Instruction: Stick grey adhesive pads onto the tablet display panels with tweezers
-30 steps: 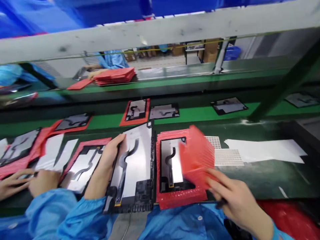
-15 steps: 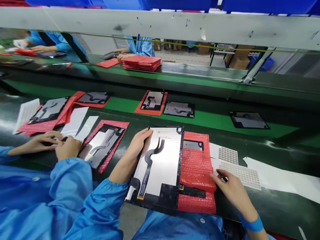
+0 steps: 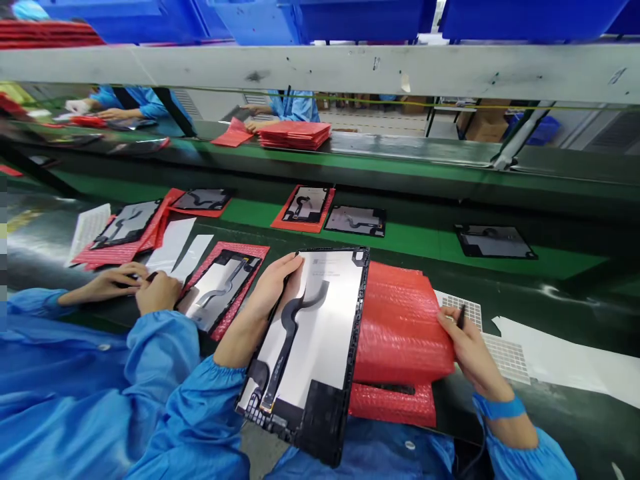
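Green workbench (image 3: 565,427): it is stretching across our view, with blue bins (image 3: 360,23) lining twelve o'clock.
Co-worker's hands (image 3: 161,293): they are working near nine o'clock; that person's blue sleeve (image 3: 163,347) is lying close to ours, so a nudge could be jolting our hold.
Left hand (image 3: 270,287): it is gripping the screen panel (image 3: 325,347) by its edge, towards the panel's ten o'clock; one hand is bearing it, so a slackening pinch could be letting it slip.
Panel: at six o'clock it is tilting towards us, showing a bright silvery back, a black frame and black patches along its lower end.
Ribbon cable (image 3: 289,327): it is snaking darkly up the panel from seven to one o'clock; its upper end is looking loose, so it could be snagging.
Red bubble sheet (image 3: 405,327): it is shining at four o'clock, just beside the panel.
Right hand (image 3: 470,343): it is pinching that sheet's edge while holding a black stick tool (image 3: 461,315), whose tip could be scratching a panel if swung carelessly.
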A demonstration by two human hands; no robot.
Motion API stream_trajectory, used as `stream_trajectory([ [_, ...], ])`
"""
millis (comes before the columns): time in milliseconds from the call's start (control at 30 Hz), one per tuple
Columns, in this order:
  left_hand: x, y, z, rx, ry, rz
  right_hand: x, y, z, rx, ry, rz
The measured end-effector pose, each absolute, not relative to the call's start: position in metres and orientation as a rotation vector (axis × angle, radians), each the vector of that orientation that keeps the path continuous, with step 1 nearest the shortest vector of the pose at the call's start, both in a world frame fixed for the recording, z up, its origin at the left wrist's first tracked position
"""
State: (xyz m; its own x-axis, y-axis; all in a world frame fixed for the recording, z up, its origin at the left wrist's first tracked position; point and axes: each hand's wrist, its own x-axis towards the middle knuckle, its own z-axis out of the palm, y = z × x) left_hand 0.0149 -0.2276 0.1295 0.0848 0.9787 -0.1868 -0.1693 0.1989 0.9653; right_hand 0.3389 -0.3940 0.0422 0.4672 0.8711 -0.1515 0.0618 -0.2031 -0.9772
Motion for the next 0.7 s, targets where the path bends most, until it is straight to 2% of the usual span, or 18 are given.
stream_trajectory([
  [167,0.031,-0.227,0.119,1.050,1.076,0.992,0.330,-0.363,0.012,-1.728,-0.969,0.826],
  [500,0.105,-0.241,0.041,1.330,1.210,0.639,0.336,-0.366,-0.023,-1.780,-0.963,0.790],
  [700,0.103,-0.219,0.047,1.553,1.450,0.478,0.338,-0.374,-0.034,-1.747,-0.897,0.872],
])
